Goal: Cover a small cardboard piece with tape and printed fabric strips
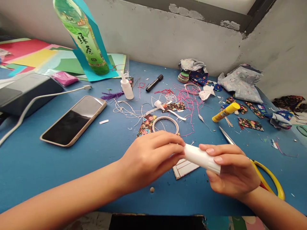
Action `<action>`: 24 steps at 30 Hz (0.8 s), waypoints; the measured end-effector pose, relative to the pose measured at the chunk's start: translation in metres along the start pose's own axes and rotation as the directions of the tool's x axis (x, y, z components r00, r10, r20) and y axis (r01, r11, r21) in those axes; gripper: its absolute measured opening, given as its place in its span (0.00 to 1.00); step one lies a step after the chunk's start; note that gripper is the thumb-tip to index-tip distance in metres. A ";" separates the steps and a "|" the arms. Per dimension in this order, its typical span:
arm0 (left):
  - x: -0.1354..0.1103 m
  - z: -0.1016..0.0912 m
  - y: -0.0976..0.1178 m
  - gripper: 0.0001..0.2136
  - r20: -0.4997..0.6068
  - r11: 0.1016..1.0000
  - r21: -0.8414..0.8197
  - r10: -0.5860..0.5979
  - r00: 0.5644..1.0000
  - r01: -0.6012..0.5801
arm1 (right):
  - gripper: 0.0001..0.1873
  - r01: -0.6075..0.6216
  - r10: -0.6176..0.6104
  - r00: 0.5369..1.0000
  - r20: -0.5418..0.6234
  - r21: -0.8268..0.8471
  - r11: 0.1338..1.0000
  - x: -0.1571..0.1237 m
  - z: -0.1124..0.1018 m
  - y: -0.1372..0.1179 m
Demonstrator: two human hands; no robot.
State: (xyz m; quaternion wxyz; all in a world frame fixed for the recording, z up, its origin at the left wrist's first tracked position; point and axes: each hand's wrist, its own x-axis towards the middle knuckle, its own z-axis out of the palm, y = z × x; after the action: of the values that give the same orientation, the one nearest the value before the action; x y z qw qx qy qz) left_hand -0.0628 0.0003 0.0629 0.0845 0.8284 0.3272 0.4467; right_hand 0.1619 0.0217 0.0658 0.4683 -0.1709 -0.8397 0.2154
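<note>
A smooth white tube (pixel 200 158) is held between my two hands above the near part of the table. My left hand (pixel 153 153) closes its fingertips on the left end and partly covers it. Around the right end my right hand (pixel 232 169) wraps its fingers, with the thumb below. Under the tube lies a flat white piece with brown lines (pixel 184 169), partly hidden by my hands. Scissors (pixel 271 174) with yellow handles rest beneath my right hand. Just beyond my left hand is a ring of tape (pixel 165 119) on dark floral cloth (pixel 146 124).
A phone (pixel 74 119), a white squeeze bottle (pixel 127 88) and a green tea bottle (pixel 92 48) occupy the left side. Behind are a black marker (pixel 154 83) and tangled pink thread (pixel 189 97). A yellow glue stick (pixel 225 112) and cloth scraps (pixel 250 124) are at right.
</note>
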 end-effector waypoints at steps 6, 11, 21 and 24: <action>-0.001 0.000 -0.002 0.03 0.017 0.999 0.050 -0.011 1.000 0.010 | 0.27 -0.021 0.021 1.000 -0.002 0.035 0.999 -0.001 0.001 0.002; -0.001 -0.005 -0.009 0.03 -0.040 0.984 0.017 -0.175 0.984 0.175 | 0.26 -0.038 0.041 0.997 -0.061 0.039 0.998 -0.003 0.000 0.007; 0.005 -0.017 -0.046 0.02 -0.013 0.869 0.028 -0.495 0.869 0.495 | 0.17 -0.390 0.378 0.879 -0.290 0.020 0.921 0.007 -0.001 0.046; 0.008 -0.019 -0.053 0.04 -0.001 0.849 0.055 -0.526 0.850 0.526 | 0.15 -0.593 0.614 0.735 -0.288 0.167 0.788 0.016 -0.001 0.063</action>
State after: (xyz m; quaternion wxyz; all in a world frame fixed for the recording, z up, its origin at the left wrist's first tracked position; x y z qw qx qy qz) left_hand -0.0998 0.0436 0.0564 0.1837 0.7123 0.5524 0.3919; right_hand 0.1601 0.0834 0.0452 0.5107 -0.4522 -0.6415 0.3508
